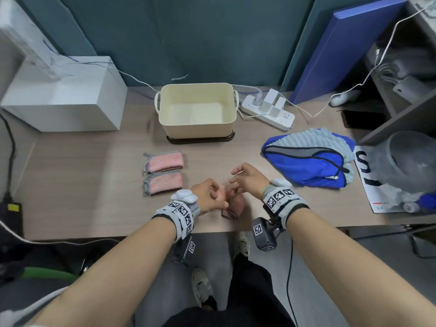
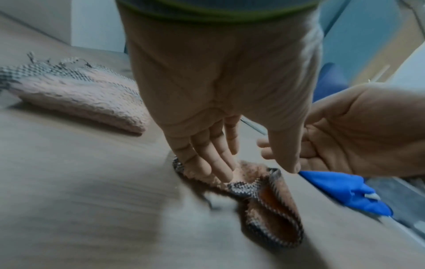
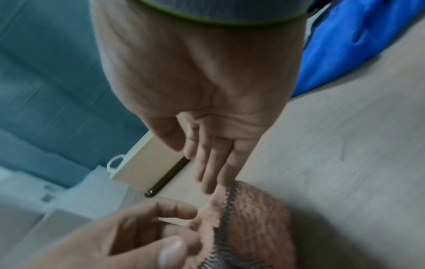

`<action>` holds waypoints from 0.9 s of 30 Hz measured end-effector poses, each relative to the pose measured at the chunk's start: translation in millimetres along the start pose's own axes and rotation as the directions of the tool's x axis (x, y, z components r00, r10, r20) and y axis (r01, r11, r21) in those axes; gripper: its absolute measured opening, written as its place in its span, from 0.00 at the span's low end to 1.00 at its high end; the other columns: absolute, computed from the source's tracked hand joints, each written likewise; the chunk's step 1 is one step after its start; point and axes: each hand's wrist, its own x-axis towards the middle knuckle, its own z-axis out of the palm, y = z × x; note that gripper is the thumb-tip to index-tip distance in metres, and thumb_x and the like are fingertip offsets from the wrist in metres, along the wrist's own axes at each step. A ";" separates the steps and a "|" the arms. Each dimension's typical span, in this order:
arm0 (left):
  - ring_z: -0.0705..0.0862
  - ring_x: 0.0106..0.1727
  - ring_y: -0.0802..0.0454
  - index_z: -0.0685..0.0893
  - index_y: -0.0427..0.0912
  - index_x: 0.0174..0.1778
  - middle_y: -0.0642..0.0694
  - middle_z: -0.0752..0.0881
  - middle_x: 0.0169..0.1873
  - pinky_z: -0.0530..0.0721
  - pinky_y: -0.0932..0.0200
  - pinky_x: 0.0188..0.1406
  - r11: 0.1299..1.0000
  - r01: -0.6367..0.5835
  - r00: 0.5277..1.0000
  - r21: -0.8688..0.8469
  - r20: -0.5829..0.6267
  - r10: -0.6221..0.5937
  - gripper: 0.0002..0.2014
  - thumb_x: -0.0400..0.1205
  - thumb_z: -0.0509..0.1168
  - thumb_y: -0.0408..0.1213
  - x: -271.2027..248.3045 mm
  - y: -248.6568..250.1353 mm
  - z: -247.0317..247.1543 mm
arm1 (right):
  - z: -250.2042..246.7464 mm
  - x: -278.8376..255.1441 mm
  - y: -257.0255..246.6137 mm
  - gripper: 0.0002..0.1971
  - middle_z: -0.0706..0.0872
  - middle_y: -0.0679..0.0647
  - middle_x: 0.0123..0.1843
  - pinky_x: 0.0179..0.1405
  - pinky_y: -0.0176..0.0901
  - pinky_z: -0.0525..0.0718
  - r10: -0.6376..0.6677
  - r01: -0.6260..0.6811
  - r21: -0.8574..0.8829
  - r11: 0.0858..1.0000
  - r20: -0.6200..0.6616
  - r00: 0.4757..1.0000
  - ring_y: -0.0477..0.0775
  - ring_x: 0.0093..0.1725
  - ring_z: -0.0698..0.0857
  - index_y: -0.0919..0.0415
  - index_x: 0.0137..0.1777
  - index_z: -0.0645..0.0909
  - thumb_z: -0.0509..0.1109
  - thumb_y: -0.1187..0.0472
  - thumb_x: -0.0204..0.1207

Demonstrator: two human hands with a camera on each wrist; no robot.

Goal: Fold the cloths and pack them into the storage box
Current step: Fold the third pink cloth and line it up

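Note:
A small pink cloth with a grey woven border [image 1: 233,205] lies loosely doubled over near the table's front edge. My left hand [image 2: 253,172] rests straight fingers [image 2: 218,169] on its fluffy inner side, thumb held apart. My right hand [image 1: 236,180] hovers just behind it with fingers spread, and the fingertips [image 3: 208,185] reach the cloth's border [image 3: 230,200]. Two folded pink cloths [image 1: 163,161] [image 1: 162,183] lie side by side to the left. The cream storage box [image 1: 198,128] stands empty at the back centre. A blue and pale-blue heap of cloths [image 1: 306,161] lies to the right.
A white power strip [image 1: 269,109] with plugs and cables sits right of the box. A white carton [image 1: 63,95] stands at the back left. A shelf unit [image 1: 401,90] and a clear plastic jar [image 1: 410,156] crowd the right edge. A blue board [image 1: 342,48] leans against the wall.

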 end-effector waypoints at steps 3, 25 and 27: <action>0.86 0.47 0.54 0.82 0.56 0.55 0.58 0.88 0.43 0.86 0.54 0.50 0.992 -0.012 1.000 0.126 0.020 0.010 0.30 0.61 0.77 0.65 -4.2 -0.8 7.3 | -8.6 2.2 20.9 0.14 0.85 0.55 0.54 0.44 0.45 0.83 -0.083 0.009 -0.504 0.864 -0.124 0.989 0.53 0.45 0.85 0.47 0.56 0.79 0.67 0.67 0.78; 0.82 0.39 0.45 0.76 0.56 0.44 0.50 0.84 0.36 0.78 0.57 0.36 0.979 -0.042 0.998 0.198 0.059 0.031 0.09 0.73 0.70 0.47 11.2 18.2 8.2 | -10.5 10.6 26.5 0.12 0.72 0.53 0.56 0.51 0.44 0.80 -0.063 0.242 -0.653 0.717 0.285 0.956 0.55 0.51 0.80 0.42 0.45 0.82 0.83 0.54 0.69; 0.81 0.36 0.45 0.75 0.57 0.46 0.49 0.83 0.33 0.77 0.57 0.34 0.986 -0.022 1.000 0.166 -0.001 0.022 0.10 0.74 0.71 0.47 13.4 14.1 -1.3 | -10.0 12.8 21.6 0.11 0.72 0.52 0.56 0.46 0.44 0.77 -0.028 0.200 -0.670 0.715 0.258 0.966 0.54 0.50 0.80 0.44 0.41 0.81 0.82 0.52 0.69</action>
